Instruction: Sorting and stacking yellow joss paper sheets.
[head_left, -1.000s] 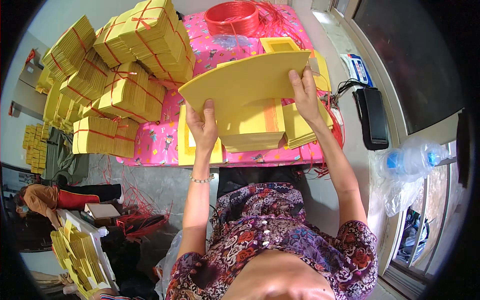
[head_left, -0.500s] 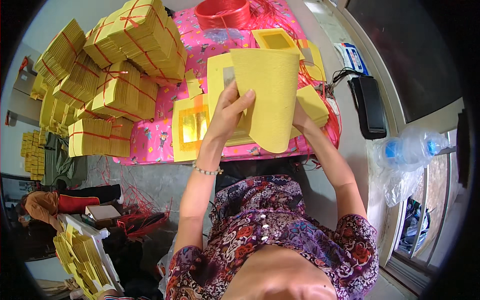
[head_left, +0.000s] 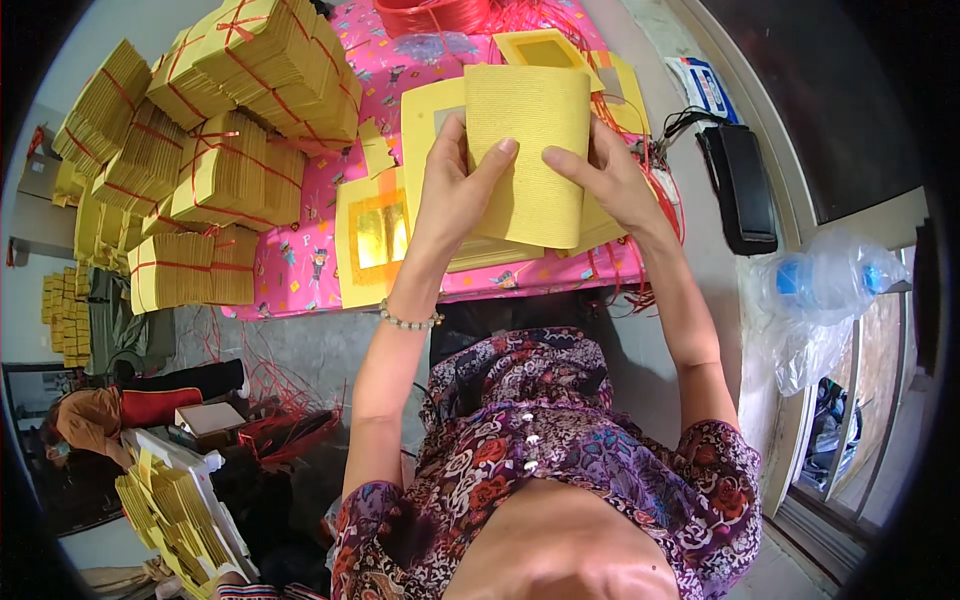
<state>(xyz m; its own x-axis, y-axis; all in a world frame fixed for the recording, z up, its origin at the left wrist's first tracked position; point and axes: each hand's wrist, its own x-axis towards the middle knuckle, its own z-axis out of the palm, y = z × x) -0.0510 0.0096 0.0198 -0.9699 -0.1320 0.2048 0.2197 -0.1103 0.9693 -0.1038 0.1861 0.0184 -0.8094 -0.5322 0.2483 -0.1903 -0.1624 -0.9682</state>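
A folded bundle of yellow ribbed paper point(head_left: 525, 200) is held upright over the table, its broad face toward me. My left hand point(head_left: 460, 180) grips its left side, thumb across the front and fingers behind. From the right side my right hand point(head_left: 615, 185) holds it the same way, thumb on the face. The fingers behind the paper are partly hidden. Beneath and behind it lie more yellow sheets point(head_left: 425, 120), one showing a greyish patch. Left of them rests a yellow sheet with a shiny gold square point(head_left: 380, 235) framed in orange.
Yellow paper bundles tied with red string point(head_left: 240, 180) are piled at the left on the pink patterned cloth point(head_left: 320, 235). Red plastic twine point(head_left: 430, 15) lies at the back. A black case point(head_left: 738, 190) and clear plastic bottles point(head_left: 825, 275) are at the right. Another person point(head_left: 90, 425) is at lower left.
The paper has turned and now faces me more squarely, with its lower edge higher. My right hand has come from behind it to its right edge, thumb in front.
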